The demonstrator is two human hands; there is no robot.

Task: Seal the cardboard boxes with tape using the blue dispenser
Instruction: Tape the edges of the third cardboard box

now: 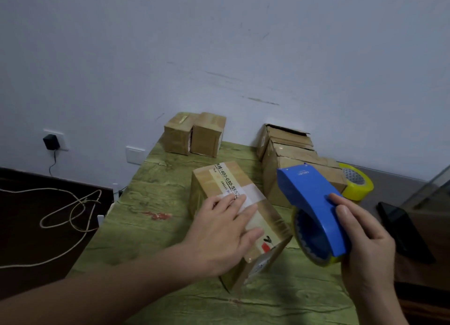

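Left hand (224,229) mid-frame, fingers flat, pressing box (239,217) top; right hand (365,247) lower right, fingers wrapped round dispenser (314,215), held off box. My worry: box skids if press slackens, tape lands crooked or wrinkles

Blue tape dispenser (309,195): roll loaded, raised just right of the box. Cardboard box (219,178): closed, taped lengthwise, lying flat, centre. Two sealed boxes (207,137) behind; open-flapped boxes (289,139) rear right.

A person's left hand (219,232) and right hand (365,249), both bare; forearms uncovered to the frame's edge, nails short.
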